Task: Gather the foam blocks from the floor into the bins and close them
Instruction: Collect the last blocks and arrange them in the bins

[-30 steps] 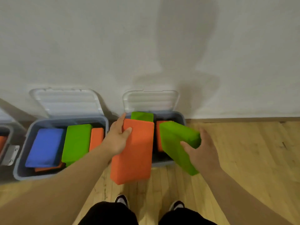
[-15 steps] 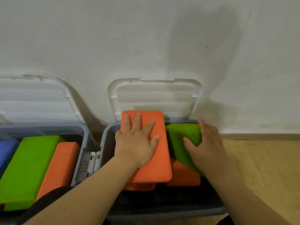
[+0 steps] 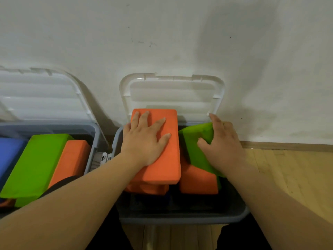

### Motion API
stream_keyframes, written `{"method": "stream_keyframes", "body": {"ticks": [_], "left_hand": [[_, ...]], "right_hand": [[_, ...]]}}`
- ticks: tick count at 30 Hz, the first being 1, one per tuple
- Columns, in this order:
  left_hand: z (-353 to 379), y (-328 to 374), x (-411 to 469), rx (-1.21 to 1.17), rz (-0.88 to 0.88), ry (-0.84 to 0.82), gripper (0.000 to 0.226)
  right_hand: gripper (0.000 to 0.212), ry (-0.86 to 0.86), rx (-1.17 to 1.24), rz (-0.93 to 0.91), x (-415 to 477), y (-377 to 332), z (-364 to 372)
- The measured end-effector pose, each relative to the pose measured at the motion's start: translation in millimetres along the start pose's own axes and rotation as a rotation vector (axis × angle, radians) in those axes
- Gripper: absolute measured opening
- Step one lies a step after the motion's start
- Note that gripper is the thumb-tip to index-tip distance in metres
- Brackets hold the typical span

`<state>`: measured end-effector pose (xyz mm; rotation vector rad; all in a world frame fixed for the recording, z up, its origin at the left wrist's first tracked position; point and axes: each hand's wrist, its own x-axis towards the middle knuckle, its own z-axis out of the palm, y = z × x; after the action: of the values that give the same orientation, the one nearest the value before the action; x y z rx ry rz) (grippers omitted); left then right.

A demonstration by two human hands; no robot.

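Observation:
My left hand (image 3: pixel 144 139) presses flat, fingers spread, on an orange foam block (image 3: pixel 165 165) that lies on top of other orange blocks (image 3: pixel 198 181) in the grey bin (image 3: pixel 180 218) in front of me. My right hand (image 3: pixel 223 143) grips a tilted green foam block (image 3: pixel 193 154) at the bin's right side, thumb on its face and fingers over its far edge. The bin's white lid (image 3: pixel 173 94) stands open against the wall.
A second grey bin (image 3: pixel 93 130) stands to the left, its white lid (image 3: pixel 41 96) open, holding a green block (image 3: pixel 36 163), an orange block (image 3: pixel 72 159) and a blue block (image 3: pixel 9 154). Wooden floor (image 3: pixel 288 168) runs along the right, and the white wall is close behind.
Both blocks went from being held above the floor into the right bin. My left hand now lies flat on the orange block, and the view has moved closer.

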<state>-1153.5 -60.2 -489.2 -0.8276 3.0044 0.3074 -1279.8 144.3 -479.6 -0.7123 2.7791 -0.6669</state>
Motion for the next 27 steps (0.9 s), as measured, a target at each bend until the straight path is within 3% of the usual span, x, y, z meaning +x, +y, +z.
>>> {"method": "stream_keyframes", "body": {"ticks": [4, 9, 12, 20, 22, 24, 27], "left_hand": [[-7, 5, -17, 0.031, 0.013, 0.118, 0.06], [-8, -4, -25, -0.07, 0.022, 0.086, 0.08], [-13, -4, -27, -0.245, 0.008, 0.049, 0.088], [-53, 15, -39, -0.856, -0.007, 0.017, 0.081], [-63, 19, -41, -0.923, 0.029, 0.044, 0.081], [-74, 23, -42, -0.999, 0.062, 0.082, 0.08], [-86, 21, -40, -1.025, 0.057, 0.141, 0.094]], "right_hand": [[0.084, -0.046, -0.131, 0.003, -10, -8, -22], [0.091, 0.309, -0.079, -0.11, -40, -10, -53], [0.092, 0.462, 0.051, -0.223, -55, -10, -57], [0.082, 0.731, 0.376, -0.371, -63, -33, -69], [0.083, 0.659, 0.638, -0.234, -59, -42, -66], [0.081, 0.455, 0.886, -0.077, -56, -54, -57], [0.075, 0.174, 1.063, -0.087, -49, -61, -31]]}}
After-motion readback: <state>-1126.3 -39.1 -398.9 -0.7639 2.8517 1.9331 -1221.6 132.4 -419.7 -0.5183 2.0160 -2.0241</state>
